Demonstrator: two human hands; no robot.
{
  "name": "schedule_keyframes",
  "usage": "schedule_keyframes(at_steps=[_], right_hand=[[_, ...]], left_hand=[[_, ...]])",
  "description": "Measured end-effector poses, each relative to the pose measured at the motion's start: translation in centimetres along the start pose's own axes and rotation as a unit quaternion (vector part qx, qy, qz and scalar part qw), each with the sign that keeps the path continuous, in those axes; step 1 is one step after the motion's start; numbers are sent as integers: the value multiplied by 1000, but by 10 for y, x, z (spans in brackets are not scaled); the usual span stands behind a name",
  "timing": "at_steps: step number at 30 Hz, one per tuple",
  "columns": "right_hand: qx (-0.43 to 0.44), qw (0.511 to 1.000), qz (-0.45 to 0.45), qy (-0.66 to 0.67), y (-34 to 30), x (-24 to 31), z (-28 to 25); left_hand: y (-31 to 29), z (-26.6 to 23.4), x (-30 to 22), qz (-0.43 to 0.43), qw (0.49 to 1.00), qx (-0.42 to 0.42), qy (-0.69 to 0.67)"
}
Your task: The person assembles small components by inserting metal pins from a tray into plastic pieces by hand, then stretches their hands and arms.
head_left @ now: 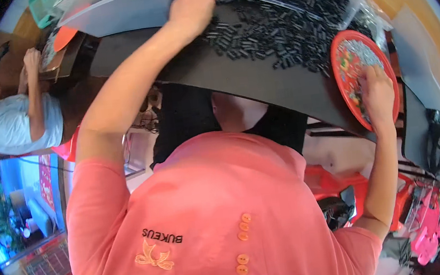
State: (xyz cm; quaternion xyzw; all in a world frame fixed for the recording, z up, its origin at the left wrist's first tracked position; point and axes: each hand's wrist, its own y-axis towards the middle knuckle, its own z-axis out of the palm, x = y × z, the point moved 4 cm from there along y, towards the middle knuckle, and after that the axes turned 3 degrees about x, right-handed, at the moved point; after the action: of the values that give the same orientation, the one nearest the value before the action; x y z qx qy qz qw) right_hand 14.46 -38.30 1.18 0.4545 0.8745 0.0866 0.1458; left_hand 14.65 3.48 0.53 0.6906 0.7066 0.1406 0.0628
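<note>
Table at 12 o'clock bore tubes, axes mixed. Tray ran lengthwise 11-to-5; right hand inside, grasp undeterminable. Left hand was clenched.

I see what looks like a home workshop: black tubes heaped beside the left hand, silvery bits on a red plate under the right hand, another person well left of both.

tub left | loose pieces on table, middle | plate right | parts in plate
</note>
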Motion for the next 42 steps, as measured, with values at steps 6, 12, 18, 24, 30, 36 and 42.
schedule_keyframes(at_steps=[6,12,18,24,30,36,42], right_hand=[[-60,996,25,63,-10,-6,-7],[-66,996,6,57,-9,-7,-15],[-55,996,-6,64,-6,0,-16],[-47,999,-3,18,25,-3,-4],[-20,998,-5,57,31,-11,7],[-3,998,39,58,27,-16,12],[-14,1000,7,3,28,-16,21]], left_hand=[[-1,1,3,20,1000,-18,-16],[-13,-15,-1,56,985,-113,-114],[-59,-53,-40,87,887,-96,-442],[-96,-48,-72,130,847,-54,-513],[-112,-37,-81,84,797,-52,-596],[-114,-26,-75,35,740,-43,-670],[-112,-15,-67,-48,655,22,-754]])
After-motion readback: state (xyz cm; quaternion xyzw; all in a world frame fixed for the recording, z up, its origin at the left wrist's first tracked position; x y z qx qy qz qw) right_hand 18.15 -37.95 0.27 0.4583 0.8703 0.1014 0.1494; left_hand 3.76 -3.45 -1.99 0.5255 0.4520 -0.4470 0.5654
